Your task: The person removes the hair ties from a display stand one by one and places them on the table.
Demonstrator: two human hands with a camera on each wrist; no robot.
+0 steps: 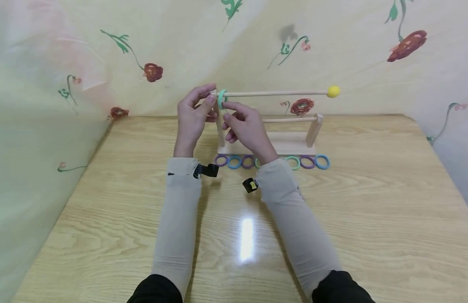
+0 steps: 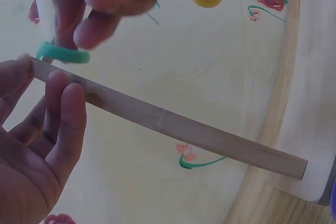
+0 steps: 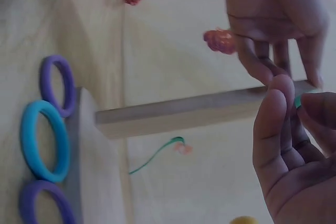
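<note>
A wooden stand has a tall left post (image 1: 220,128) with a long rod (image 1: 279,93) running right from its top to a yellow ball (image 1: 333,91). My left hand (image 1: 191,115) grips the top of this post between thumb and fingers. A green ring (image 1: 220,100) hangs around the rod at its left end, close against the post. With thumb and index finger, my right hand (image 1: 249,129) pinches that ring. The left wrist view shows the ring (image 2: 63,54) beside the post's upper end, fingertips of the right hand on it.
The stand's base (image 1: 290,141) carries a shorter right post (image 1: 314,130) and a lower rod (image 1: 290,120). Several purple, blue and green rings lie in a row along its front, among them a blue ring (image 3: 27,140). A floral cloth (image 1: 203,50) hangs behind the wooden table (image 1: 370,189).
</note>
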